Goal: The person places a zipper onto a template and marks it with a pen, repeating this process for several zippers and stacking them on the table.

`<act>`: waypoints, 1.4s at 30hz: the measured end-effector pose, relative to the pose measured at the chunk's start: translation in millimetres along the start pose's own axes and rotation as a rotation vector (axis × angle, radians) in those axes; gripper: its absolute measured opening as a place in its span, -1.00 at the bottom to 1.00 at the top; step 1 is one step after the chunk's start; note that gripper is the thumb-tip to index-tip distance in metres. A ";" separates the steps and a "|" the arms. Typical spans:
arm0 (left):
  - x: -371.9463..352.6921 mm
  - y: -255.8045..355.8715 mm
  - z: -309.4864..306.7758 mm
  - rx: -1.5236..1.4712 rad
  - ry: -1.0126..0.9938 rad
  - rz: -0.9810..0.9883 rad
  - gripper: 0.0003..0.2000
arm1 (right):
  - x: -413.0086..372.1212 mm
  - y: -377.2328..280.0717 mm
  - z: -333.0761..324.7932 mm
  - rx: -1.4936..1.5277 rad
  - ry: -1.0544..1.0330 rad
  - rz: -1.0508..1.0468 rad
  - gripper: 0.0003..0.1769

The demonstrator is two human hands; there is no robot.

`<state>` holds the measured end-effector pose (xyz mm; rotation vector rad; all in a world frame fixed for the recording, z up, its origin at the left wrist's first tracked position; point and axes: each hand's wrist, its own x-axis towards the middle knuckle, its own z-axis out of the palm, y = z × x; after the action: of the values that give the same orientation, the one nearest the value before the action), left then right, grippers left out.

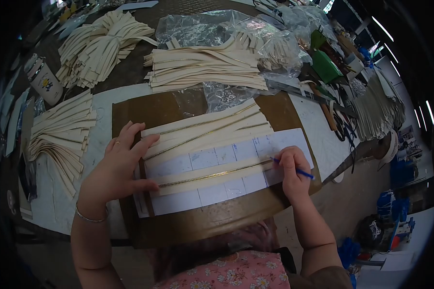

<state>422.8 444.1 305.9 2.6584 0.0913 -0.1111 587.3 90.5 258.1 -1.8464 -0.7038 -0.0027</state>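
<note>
A cream zipper strip (212,178) with metal teeth lies across a white marked sheet (178,206) on a brown board (178,233). My left hand (125,161) has its fingers spread, the thumb on the strip's left end and the other fingers by the zippers above. Pinched in my right hand (295,173) is a blue pen (305,174), its tip at the strip's right end. More cream zippers (202,127) lie fanned just above the sheet.
Zipper bundles (205,67) lie behind the board, with others at the back left (99,48) and left (65,132). Clear plastic bags (197,26), a white bottle (47,83), a green object (325,66) and a metal ruler (294,89) surround them.
</note>
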 end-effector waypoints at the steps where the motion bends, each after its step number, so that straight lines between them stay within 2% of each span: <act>1: -0.3 -0.1 0.1 0.000 0.004 -0.004 -0.13 | 2.2 1.0 0.7 -0.048 0.029 -0.151 -0.76; 2: -0.7 -0.1 0.2 0.011 0.064 0.046 -0.21 | 3.9 -3.4 0.5 -0.044 0.023 -0.156 -0.76; 3: -1.3 0.3 0.0 0.023 0.124 0.096 -0.28 | 5.4 -13.0 -0.3 -0.210 0.032 -0.216 -0.90; 4: -1.3 2.6 -0.3 0.023 0.128 0.087 -0.28 | 5.8 -19.8 -0.8 -0.376 0.041 -0.276 -0.84; 5: -0.2 6.1 -0.6 0.024 0.144 0.101 -0.40 | 4.9 -22.6 -0.8 -0.371 0.034 -0.279 -0.84; 6: 0.1 8.2 -1.1 0.027 0.162 0.116 -0.52 | 4.3 -24.5 -1.1 -0.453 -0.032 -0.261 -0.79; 7: -0.3 8.1 0.0 0.026 0.167 0.108 -0.52 | 5.3 -25.2 -1.9 -0.534 -0.099 -0.242 -0.73; 9: -0.6 6.0 5.8 0.059 0.202 0.201 -0.65 | 10.3 -21.6 -10.8 -0.563 -0.172 -0.269 -0.73; 10: -1.4 5.0 7.6 0.059 0.206 0.192 -0.65 | 12.7 -20.4 -12.8 -0.594 -0.238 -0.290 -0.72; 12: -0.6 2.8 8.7 0.013 0.196 0.232 -0.74 | 22.7 -27.3 -10.4 -0.602 -0.242 -0.285 -0.75; 14: 1.9 2.7 9.4 0.016 0.240 0.270 -0.75 | 37.3 -29.5 -9.0 -0.612 -0.249 -0.280 -0.78; 16: 8.0 0.1 12.7 0.017 0.283 0.304 -0.76 | 55.7 -27.3 -7.8 -0.624 -0.162 -0.343 -0.76; 18: 17.6 -5.2 15.9 -0.015 0.453 0.264 -0.70 | 72.2 -27.7 1.0 -0.671 -0.131 -0.388 -0.74; 19: 18.8 -6.1 13.4 -0.013 0.462 0.254 -0.70 | 81.4 -28.7 6.4 -0.721 -0.091 -0.430 -0.72; 21: 18.9 -7.8 9.6 -0.243 0.382 0.218 -0.58 | 97.1 -32.9 23.8 -0.665 -0.132 -0.470 -0.66; 23: 18.5 -8.7 18.5 -0.121 0.455 0.271 -0.52 | 115.1 -38.7 48.3 -0.609 -0.174 -0.506 -0.61; 24: 18.6 -10.0 22.8 0.001 0.511 0.335 -0.47 | 127.2 -42.5 63.8 -0.534 -0.213 -0.465 -0.58; 25: 19.0 -12.2 24.0 0.003 0.517 0.328 -0.47 | 140.1 -45.8 78.1 -0.460 -0.250 -0.423 -0.54; 26: 19.0 -14.5 24.2 -0.016 0.466 0.330 -0.42 | 155.3 -44.2 93.0 -0.456 -0.256 -0.429 -0.54; 28: 14.8 -14.6 20.8 -0.029 0.421 0.320 -0.38 | 188.4 -28.8 124.5 -0.544 -0.183 -0.573 -0.48; 30: 10.0 -8.3 14.6 -0.144 0.247 0.284 -0.40 | 214.1 -10.6 148.0 -0.566 -0.116 -0.607 -0.53; 32: 9.1 -6.9 17.3 -0.141 0.264 0.301 -0.41 | 224.8 9.7 164.4 -0.587 -0.054 -0.639 -0.58; 34: 9.0 -7.5 17.1 -0.145 0.279 0.315 -0.42 | 227.6 20.0 169.1 -0.545 -0.044 -0.560 -0.71; 37: 7.7 -5.4 16.3 -0.231 0.237 0.218 -0.43 | 227.9 9.8 154.2 -0.466 -0.100 -0.484 -0.82; 38: 7.3 -4.4 15.7 -0.228 0.216 0.207 -0.44 | 226.7 5.3 151.9 -0.470 -0.111 -0.489 -0.82; 40: 5.2 -1.3 15.8 -0.231 0.198 0.195 -0.44 | 223.4 -1.7 147.8 -0.399 0.015 -0.579 -0.80; 42: 2.6 3.5 18.0 -0.273 0.177 0.225 -0.46 | 221.4 -11.0 148.4 -0.402 -0.004 -0.563 -0.80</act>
<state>424.5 432.8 291.3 2.3804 -0.1270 0.1974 716.2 322.9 281.9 -1.9577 -1.2766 -0.5402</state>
